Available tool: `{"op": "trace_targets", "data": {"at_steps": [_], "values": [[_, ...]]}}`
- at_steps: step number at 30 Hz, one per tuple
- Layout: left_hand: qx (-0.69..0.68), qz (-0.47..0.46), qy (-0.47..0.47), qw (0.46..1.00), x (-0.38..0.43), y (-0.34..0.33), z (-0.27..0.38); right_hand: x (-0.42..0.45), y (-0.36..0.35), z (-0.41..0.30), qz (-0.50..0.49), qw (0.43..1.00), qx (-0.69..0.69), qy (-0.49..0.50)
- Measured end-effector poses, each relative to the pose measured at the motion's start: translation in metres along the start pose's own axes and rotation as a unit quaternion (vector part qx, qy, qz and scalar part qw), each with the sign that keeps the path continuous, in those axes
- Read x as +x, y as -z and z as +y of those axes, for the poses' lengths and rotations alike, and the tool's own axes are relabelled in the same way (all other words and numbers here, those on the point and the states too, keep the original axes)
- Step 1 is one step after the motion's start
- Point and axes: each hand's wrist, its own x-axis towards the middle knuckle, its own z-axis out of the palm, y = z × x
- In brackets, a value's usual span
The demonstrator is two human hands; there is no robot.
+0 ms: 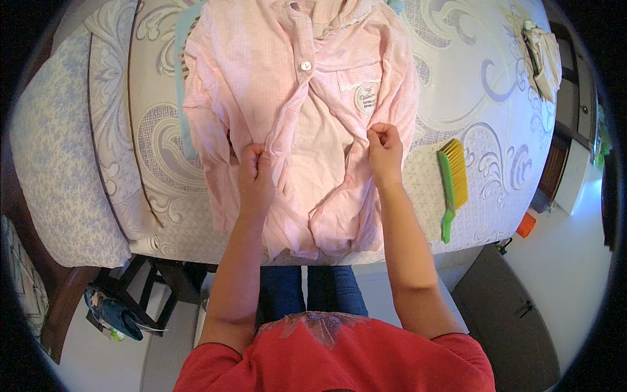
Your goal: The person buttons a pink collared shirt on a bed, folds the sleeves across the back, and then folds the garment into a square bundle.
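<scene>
A pink button-up shirt (254,78) with a chest pocket and a round patch bearing writing lies front up on the bed. One white button (306,65) sits at the upper placket; below it the two front edges are spread apart and show the inside of the back. My left hand (256,179) grips the front panel on the left near its edge. My right hand (386,152) pinches the other front panel below the patch, between thumb and fingers. The lower part of the shirt is crumpled near the bed's front edge.
A green brush (447,191) with yellow bristles lies right of the shirt. Light blue fabric (188,132) shows under the shirt's left side. A floral pillow (59,152) is at the far left, and a beige cloth bundle (543,61) at the far right edge of the bed.
</scene>
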Motion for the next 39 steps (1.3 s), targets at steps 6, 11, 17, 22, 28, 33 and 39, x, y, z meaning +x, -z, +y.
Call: {"op": "trace_targets", "data": {"at_steps": [6, 11, 17, 22, 28, 33, 39], "values": [[0.190, 0.066, -0.161, 0.966, 0.005, 0.007, 0.019, -0.038, -0.005, -0.028, 0.045, 0.924, -0.143, 0.351], [0.270, 0.083, -0.246, 0.927, 0.019, 0.003, 0.020, -0.021, -0.035, -0.033, 0.019, 0.882, -0.236, 0.407], [0.284, 0.083, -0.234, 0.926, 0.015, 0.016, 0.027, -0.003, -0.033, -0.023, 0.019, 0.909, -0.244, 0.336], [0.265, 0.098, -0.192, 0.940, 0.006, 0.022, 0.023, -0.022, -0.014, -0.004, 0.048, 0.874, -0.297, 0.381], [0.208, 0.089, -0.184, 0.956, -0.006, 0.028, 0.014, -0.032, -0.004, 0.006, 0.076, 0.870, -0.299, 0.386], [0.225, 0.088, -0.237, 0.941, -0.011, 0.032, 0.021, -0.042, 0.003, 0.006, 0.030, 0.855, -0.319, 0.409], [0.054, 0.034, -0.132, 0.989, -0.017, 0.025, 0.016, -0.037, -0.004, 0.008, 0.045, 0.871, -0.354, 0.338]]}}
